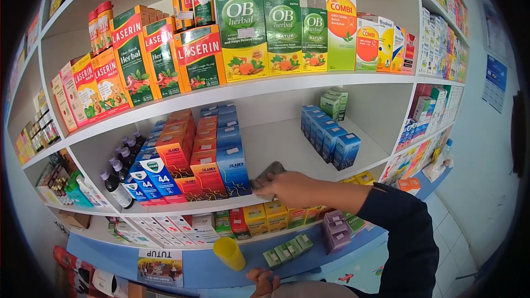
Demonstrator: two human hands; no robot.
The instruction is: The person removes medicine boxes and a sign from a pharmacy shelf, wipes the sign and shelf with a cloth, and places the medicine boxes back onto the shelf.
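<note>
My right hand [284,186] reaches onto the middle shelf and presses a crumpled grey cloth [270,173] against the white shelf surface, near its front edge. Just left of the cloth stands a dark blue Siladex box [233,171], at the end of rows of orange and blue boxes. My left hand [263,282] is low at the bottom of the view, by the blue counter, its fingers loosely bent and apart with nothing seen in them. Close to it are a yellow cup [229,254] and several small green boxes [288,250].
Blue boxes [331,137] stand on the right of the same shelf, with green ones behind. Dark bottles [117,187] line its left end. Laserin boxes [200,58] and OB Herbal boxes [242,33] fill the shelf above. Purple boxes [335,233] sit on the blue counter [201,267].
</note>
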